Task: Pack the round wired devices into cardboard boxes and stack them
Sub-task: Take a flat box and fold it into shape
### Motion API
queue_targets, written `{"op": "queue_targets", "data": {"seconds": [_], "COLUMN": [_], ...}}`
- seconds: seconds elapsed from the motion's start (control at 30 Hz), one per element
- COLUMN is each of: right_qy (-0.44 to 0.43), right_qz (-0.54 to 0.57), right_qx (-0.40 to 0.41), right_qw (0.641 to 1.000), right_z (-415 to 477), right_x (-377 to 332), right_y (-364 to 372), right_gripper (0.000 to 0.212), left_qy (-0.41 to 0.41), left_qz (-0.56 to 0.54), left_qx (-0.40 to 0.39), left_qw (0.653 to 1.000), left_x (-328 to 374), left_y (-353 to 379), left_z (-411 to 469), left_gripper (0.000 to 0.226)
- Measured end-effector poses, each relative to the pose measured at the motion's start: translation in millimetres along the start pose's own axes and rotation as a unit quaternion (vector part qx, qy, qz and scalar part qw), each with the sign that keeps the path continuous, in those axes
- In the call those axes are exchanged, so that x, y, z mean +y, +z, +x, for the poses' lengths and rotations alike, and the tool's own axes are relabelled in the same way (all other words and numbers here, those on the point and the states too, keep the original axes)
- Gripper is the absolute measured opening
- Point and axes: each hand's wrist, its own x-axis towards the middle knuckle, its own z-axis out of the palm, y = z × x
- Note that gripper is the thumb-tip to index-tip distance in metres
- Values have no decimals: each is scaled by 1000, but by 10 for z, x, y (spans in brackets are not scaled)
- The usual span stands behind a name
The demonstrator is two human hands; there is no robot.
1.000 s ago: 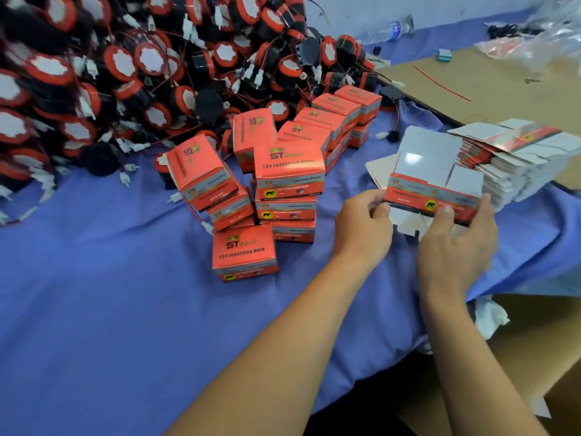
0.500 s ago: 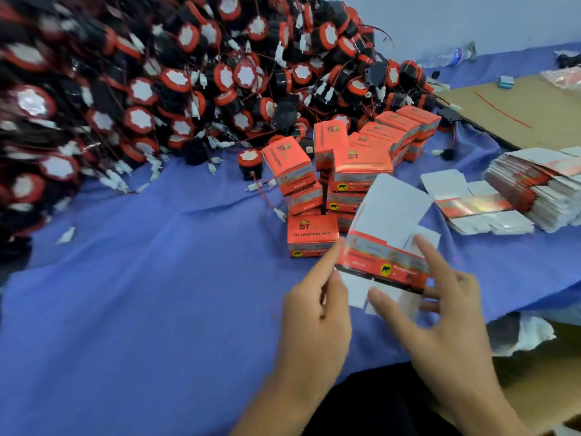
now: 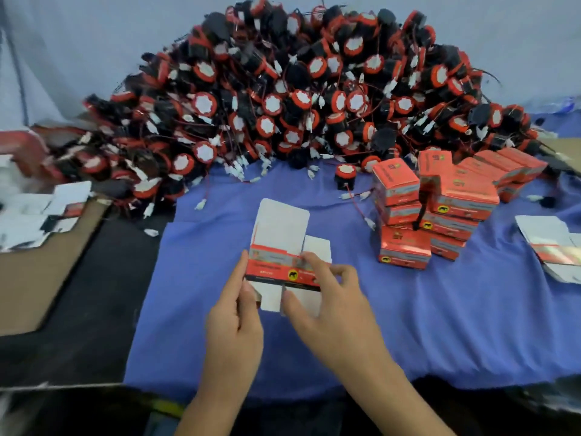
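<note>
- Both hands are on one unfolded carton [image 3: 276, 269], over the blue cloth [image 3: 204, 341] at the front middle of the table. It's flat, with the flaps sticking out.
- The left hand [image 3: 234, 319] pinches the carton's left edge: the index finger runs up along that edge and the thumb sits on the white bottom flap.
- The right hand [image 3: 333, 306] grasps the right part, with the index finger laid across the red printed band, the thumb pressed on the lower flap and the other fingers curled in.
- The carton's big white top flap points up and away from the person, with a smaller white side flap next to it on the right.
- Behind it there's a huge pile of round wired devices [image 3: 298, 89] — black bodies, red rims, white faces, with wires and white plugs spilling onto the cloth.
- One loose device [image 3: 345, 176] sits on the cloth just in front of the pile, well apart from the carton.
- To the right, closed red boxes [image 3: 452, 196] are stacked a few layers high, kinda uneven. A single box [image 3: 404, 251] sits on the cloth at the front of the stack.
- More flat cartons [image 3: 553, 243] lie at the far right edge.
- On the left, a brown cardboard sheet [image 3: 31, 278] carries a blurry heap of white flaps [image 3: 37, 215] — too smeared to tell much more.
</note>
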Motion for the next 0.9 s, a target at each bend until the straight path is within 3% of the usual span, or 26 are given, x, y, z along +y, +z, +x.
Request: {"op": "queue_targets", "data": {"seconds": [0.23, 0.4, 0.73, 0.9], "right_qy": [-44, -46, -12, 27], "right_qz": [-150, -159, 17, 208], "right_qx": [8, 34, 0, -58], "right_qw": [988, 986, 1000, 976], "right_z": [186, 148, 145, 191], "right_x": [36, 133, 154, 118], "right_y": [495, 563, 455, 284], "right_gripper": [62, 58, 58, 46], "left_qy": [-68, -52, -4, 31], "left_qz": [130, 123, 63, 88], "left_qx": [-40, -46, -62, -81], "left_qw": [988, 990, 996, 992], "left_x": [-314, -357, -434, -416], "left_y": [-74, -73, -116, -80], "left_z": [105, 128, 132, 82], "left_gripper": [54, 52, 53, 55]}}
